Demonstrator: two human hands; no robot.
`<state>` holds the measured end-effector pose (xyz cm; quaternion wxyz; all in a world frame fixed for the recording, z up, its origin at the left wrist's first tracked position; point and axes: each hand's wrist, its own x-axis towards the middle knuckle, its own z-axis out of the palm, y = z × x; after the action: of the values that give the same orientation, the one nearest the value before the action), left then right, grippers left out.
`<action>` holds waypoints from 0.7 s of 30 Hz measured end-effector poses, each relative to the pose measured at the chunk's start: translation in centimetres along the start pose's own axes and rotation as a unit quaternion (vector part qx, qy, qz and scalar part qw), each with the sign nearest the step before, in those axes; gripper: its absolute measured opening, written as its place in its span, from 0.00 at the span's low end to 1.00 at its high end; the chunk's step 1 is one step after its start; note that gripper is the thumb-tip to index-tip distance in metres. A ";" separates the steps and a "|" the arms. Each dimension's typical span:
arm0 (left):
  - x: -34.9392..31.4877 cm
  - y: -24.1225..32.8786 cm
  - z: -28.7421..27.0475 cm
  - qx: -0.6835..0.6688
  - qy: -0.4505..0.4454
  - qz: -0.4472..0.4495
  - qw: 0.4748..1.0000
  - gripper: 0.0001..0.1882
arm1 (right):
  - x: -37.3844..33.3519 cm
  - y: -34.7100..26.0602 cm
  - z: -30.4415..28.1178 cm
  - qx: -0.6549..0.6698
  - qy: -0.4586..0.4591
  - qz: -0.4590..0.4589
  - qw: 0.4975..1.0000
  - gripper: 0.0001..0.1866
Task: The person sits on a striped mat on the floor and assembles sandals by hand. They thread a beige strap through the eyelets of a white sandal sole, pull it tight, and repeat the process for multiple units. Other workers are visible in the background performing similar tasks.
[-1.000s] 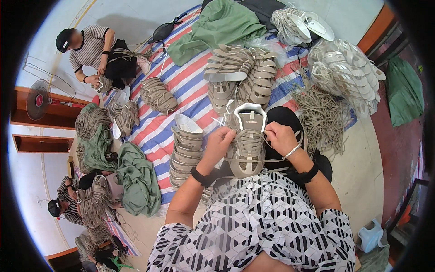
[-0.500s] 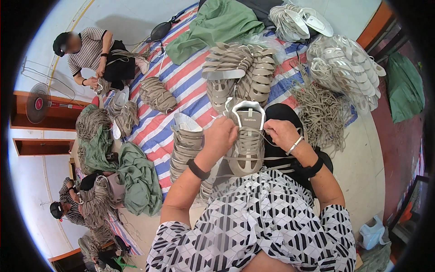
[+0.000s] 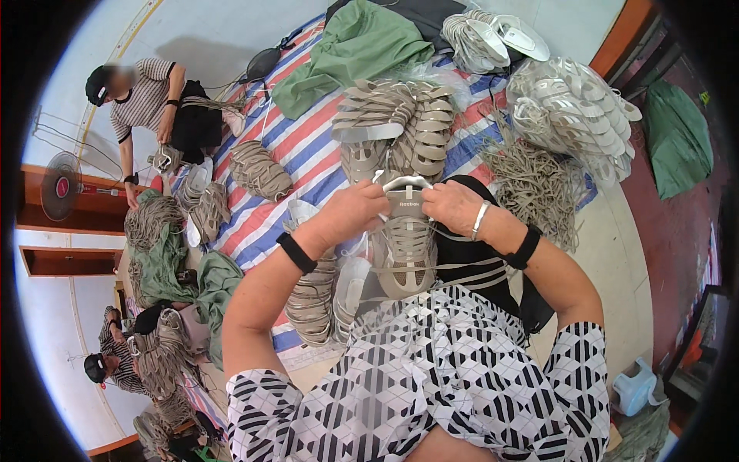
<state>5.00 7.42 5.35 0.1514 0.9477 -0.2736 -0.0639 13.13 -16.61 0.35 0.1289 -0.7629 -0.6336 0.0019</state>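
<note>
A beige shoe upper with a white-lined collar rests on my lap, toe toward me, its laces threaded across the front. My left hand is closed on the left edge of the collar, a bit of white showing by its fingers. On the opposite edge, my right hand pinches the collar, its fingertips partly hidden. Loose flat laces trail over my dark-clothed leg on the right. Just left of my lap stands a nested stack of beige shoe uppers.
Beyond my hands, more stacked uppers lie on a striped tarp. A heap of laces and plastic-wrapped uppers are to the right. A co-worker sits far left near a fan; another sits lower left.
Both hands have moved up to the collar; the right hand has come in from the lace at the side. The co-worker at far left has lowered one arm toward a pile.
</note>
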 end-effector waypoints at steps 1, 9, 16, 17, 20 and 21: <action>0.1 -0.3 0.1 0.021 -0.016 0.009 1.000 0.14 | 0.4 0.1 -0.2 0.005 -0.020 -0.006 1.000 0.03; 1.4 1.5 0.8 0.016 -0.012 -0.040 0.999 0.05 | 2.6 -0.3 -0.1 0.106 -0.193 0.213 0.952 0.09; 1.1 -1.9 6.2 -0.722 0.122 -0.277 0.622 0.11 | 0.5 1.3 1.4 0.462 0.142 0.247 0.840 0.06; 0.8 -2.1 6.5 -0.724 0.138 -0.264 0.622 0.10 | 0.6 2.0 0.8 0.601 0.203 0.334 0.697 0.06; 0.6 -1.7 8.0 -0.737 0.178 -0.209 0.617 0.13 | 0.9 3.0 0.1 0.766 0.291 0.291 0.495 0.06; 0.7 -1.7 8.3 -0.735 0.186 -0.196 0.621 0.13 | 0.9 1.8 0.6 0.768 0.249 0.326 0.492 0.06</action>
<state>4.78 6.35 -3.04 0.8294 0.5430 0.0914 -0.0942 14.97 -15.92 -0.46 0.8061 -0.4838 -0.0298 0.3395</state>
